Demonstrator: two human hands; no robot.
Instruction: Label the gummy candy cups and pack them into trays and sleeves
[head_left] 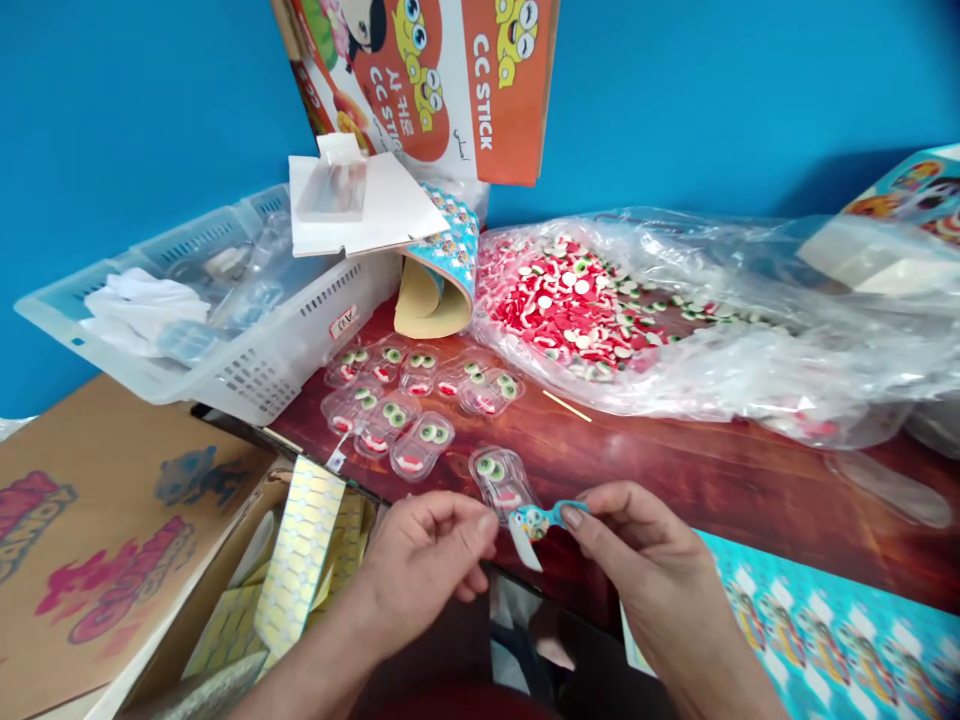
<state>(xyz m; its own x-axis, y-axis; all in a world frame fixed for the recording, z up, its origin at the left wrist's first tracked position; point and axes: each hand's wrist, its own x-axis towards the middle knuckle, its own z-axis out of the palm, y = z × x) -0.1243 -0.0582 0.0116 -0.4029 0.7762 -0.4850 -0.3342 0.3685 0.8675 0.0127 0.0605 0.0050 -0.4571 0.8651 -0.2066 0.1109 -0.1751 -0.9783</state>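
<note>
My right hand [637,550] pinches one end of a blue printed sticker [534,522] between thumb and forefinger. A white flap hangs from the sticker's other end. Close to that end is my left hand [442,550], its thumb and forefinger pressed together; whether anything is between them cannot be made out. Just behind the sticker, a clear plastic blister pack [501,475] with two green eye-shaped candies and a red-and-white mouth-shaped piece lies on the dark red table [675,455]. Several similar packs [422,445] lie grouped to its left.
A large clear bag [720,370] of red, white and green candies lies behind. Blue sticker sheets [840,630] are at the right front. At left stand a white plastic basket [262,370] and an open carton [112,540] containing yellow patterned strips [304,540]. An orange box [517,110] stands behind.
</note>
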